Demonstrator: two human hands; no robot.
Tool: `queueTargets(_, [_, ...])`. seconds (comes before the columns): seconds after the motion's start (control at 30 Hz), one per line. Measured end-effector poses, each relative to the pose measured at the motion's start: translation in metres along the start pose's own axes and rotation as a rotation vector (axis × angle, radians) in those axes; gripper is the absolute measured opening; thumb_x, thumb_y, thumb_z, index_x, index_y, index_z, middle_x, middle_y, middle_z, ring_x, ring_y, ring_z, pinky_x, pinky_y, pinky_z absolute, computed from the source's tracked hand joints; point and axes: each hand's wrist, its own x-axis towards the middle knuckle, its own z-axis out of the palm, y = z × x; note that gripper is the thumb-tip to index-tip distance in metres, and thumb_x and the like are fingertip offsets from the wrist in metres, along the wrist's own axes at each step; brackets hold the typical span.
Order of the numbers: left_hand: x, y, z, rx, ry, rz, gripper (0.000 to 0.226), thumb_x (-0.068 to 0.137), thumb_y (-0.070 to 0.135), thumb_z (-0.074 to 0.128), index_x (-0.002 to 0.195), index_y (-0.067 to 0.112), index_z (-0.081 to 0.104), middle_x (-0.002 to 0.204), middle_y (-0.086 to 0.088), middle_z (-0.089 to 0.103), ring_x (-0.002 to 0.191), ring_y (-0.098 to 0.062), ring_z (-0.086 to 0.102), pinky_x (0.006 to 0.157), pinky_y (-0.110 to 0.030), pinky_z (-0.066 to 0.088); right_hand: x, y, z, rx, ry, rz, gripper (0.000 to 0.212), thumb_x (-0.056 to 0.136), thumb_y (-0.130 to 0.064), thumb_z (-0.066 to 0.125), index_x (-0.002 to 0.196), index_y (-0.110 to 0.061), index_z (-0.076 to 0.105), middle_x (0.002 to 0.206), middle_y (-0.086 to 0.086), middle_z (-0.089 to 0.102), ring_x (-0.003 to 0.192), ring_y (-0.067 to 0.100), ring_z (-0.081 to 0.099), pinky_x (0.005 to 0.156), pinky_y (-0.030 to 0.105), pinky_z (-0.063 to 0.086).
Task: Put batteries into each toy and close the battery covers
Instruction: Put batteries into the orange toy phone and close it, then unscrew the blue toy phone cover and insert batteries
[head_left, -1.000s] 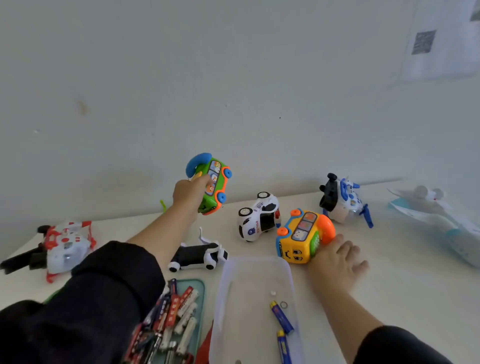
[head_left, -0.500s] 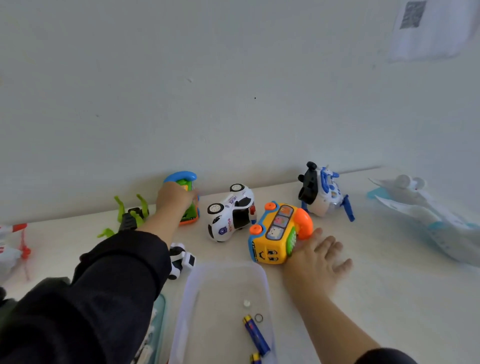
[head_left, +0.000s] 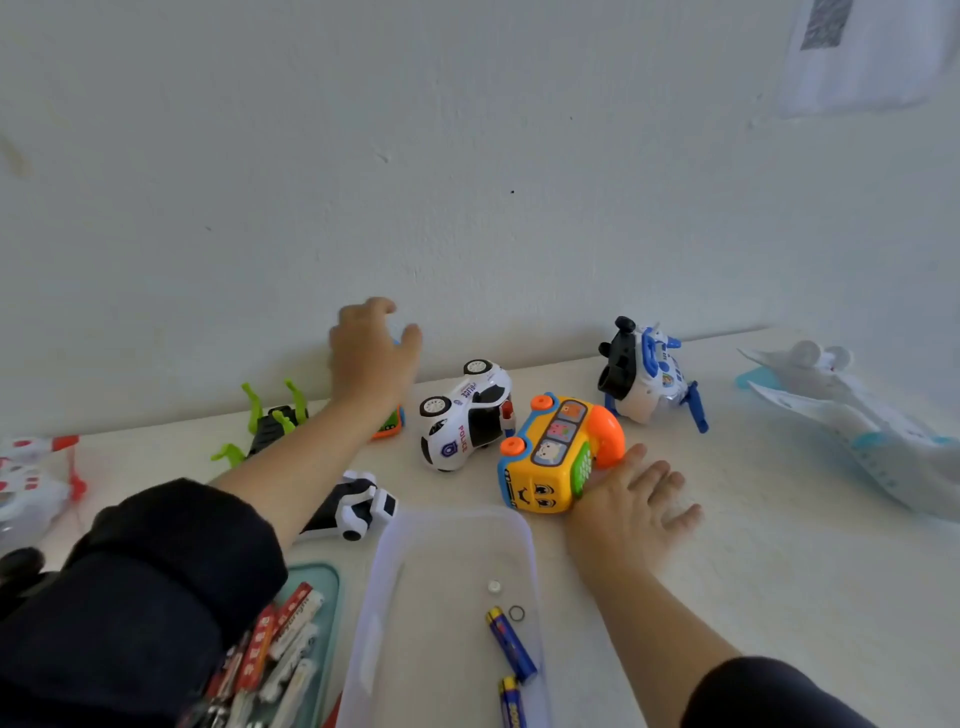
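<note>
Your right hand lies flat, empty, touching the yellow bus toy; your left hand hovers open near the surface's far edge.

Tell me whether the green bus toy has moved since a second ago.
Yes. The green bus toy went from held aloft down onto the table, left of the police car.

plain white wall, paper sheet top right, white tabletop.

One head-worn camera looks forward and down, close over the table.
</note>
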Motion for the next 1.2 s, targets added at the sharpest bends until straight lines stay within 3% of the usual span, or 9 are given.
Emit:
queueTargets(0.13, [-0.054, 0.038, 0.0, -0.057, -0.327, 0.256, 0.035, 0.083, 0.029, 0.065, 0.113, 0.014, 0.059, 0.109, -0.004, 0.055, 0.102, -0.022, 0.054, 0.082, -0.029, 0.042, -0.004, 0.001, -0.007, 0.09, 0.006, -0.004, 0.06, 0.1, -0.032, 0.017, 0.149, -0.01, -0.01, 0.158, 0.014, 0.0, 0.145, 0.031, -0.007, 0.113, 0.052, -0.007])
queueTargets(0.23, [-0.09, 0.051, 0.016, 0.137, -0.606, 0.245, 0.072, 0.072, 0.055, 0.068, 0.129, 0.018, 0.045, 0.115, -0.002, 0.053, 0.109, -0.022, 0.053, 0.084, -0.033, 0.046, -0.01, 0.007, -0.015, 0.248, 0.036, -0.044, 0.061, 0.099, -0.023, 0.029, 0.15, -0.011, -0.002, 0.158, 0.009, 0.009, 0.146, 0.026, 0.0, 0.114, 0.049, -0.007])
queueTargets(0.4, [-0.111, 0.056, 0.032, 0.021, -0.732, -0.008, 0.068, 0.07, 0.054, 0.071, 0.121, 0.018, 0.043, 0.118, -0.003, 0.057, 0.105, -0.021, 0.056, 0.087, -0.036, 0.049, -0.025, 0.039, -0.03, 0.801, -0.058, -0.145, 0.068, 0.085, 0.012, 0.03, 0.147, -0.015, 0.025, 0.151, 0.005, 0.03, 0.143, 0.026, 0.015, 0.116, 0.039, 0.012])
queueTargets(0.5, [-0.112, 0.069, 0.02, -0.142, -0.727, -0.12, 0.035, 0.075, 0.045, 0.071, 0.091, 0.021, 0.051, 0.096, -0.002, 0.06, 0.083, -0.018, 0.06, 0.074, -0.037, 0.056, -0.027, 0.064, -0.041, 0.998, -0.092, -0.184, 0.051, 0.091, 0.009, 0.034, 0.137, -0.011, 0.042, 0.138, 0.012, 0.049, 0.122, 0.022, 0.048, 0.101, 0.031, 0.034])
queueTargets(0.7, [-0.138, 0.11, -0.015, -0.56, -0.878, -0.457, 0.048, 0.079, 0.047, 0.066, 0.107, 0.009, 0.064, 0.087, -0.008, 0.069, 0.068, -0.019, 0.066, 0.05, -0.027, 0.053, -0.048, 0.099, -0.072, 1.184, -0.189, -0.271, 0.051, 0.094, -0.021, 0.055, 0.141, -0.023, 0.035, 0.13, 0.002, 0.047, 0.109, 0.02, 0.053, 0.085, 0.031, 0.04])
queueTargets(0.9, [-0.202, 0.12, -0.026, -0.207, -0.697, 0.063, 0.064, 0.069, 0.052, 0.074, 0.118, 0.023, 0.046, 0.105, 0.001, 0.063, 0.093, -0.017, 0.063, 0.076, -0.036, 0.055, -0.063, 0.102, -0.098, 1.469, -0.606, -0.027, 0.043, 0.08, -0.054, 0.059, 0.111, -0.024, 0.061, 0.108, 0.01, 0.066, 0.094, 0.031, 0.065, 0.075, 0.045, 0.054])
queueTargets(1.03, [-0.223, 0.11, -0.053, -0.018, -0.812, 0.344, 0.074, 0.074, 0.051, 0.072, 0.135, 0.023, 0.04, 0.124, -0.001, 0.053, 0.113, -0.019, 0.052, 0.094, -0.037, 0.046, -0.069, 0.113, -0.089, 1.512, -0.444, -0.009, 0.037, 0.081, -0.024, 0.071, 0.115, -0.016, 0.061, 0.099, 0.014, 0.071, 0.086, 0.032, 0.069, 0.068, 0.046, 0.057])
queueTargets(1.1, [-0.222, 0.099, -0.072, 0.371, -0.731, 0.399, 0.075, 0.074, 0.066, 0.061, 0.13, 0.019, 0.041, 0.122, -0.001, 0.049, 0.113, -0.021, 0.05, 0.087, -0.037, 0.045, -0.071, 0.122, -0.081, 1.539, -0.361, -0.035, 0.038, 0.081, -0.015, 0.07, 0.118, -0.017, 0.06, 0.103, 0.014, 0.07, 0.089, 0.032, 0.069, 0.073, 0.049, 0.057])
queueTargets(1.2, [-0.218, 0.077, -0.094, 0.687, -0.916, 0.299, 0.056, 0.082, 0.065, 0.05, 0.106, 0.015, 0.056, 0.105, -0.002, 0.061, 0.096, -0.02, 0.056, 0.068, -0.03, 0.04, -0.072, 0.132, -0.072, 1.626, -0.305, -0.055, 0.038, 0.083, -0.012, 0.067, 0.121, -0.013, 0.058, 0.103, 0.012, 0.07, 0.086, 0.029, 0.069, 0.078, 0.047, 0.056])
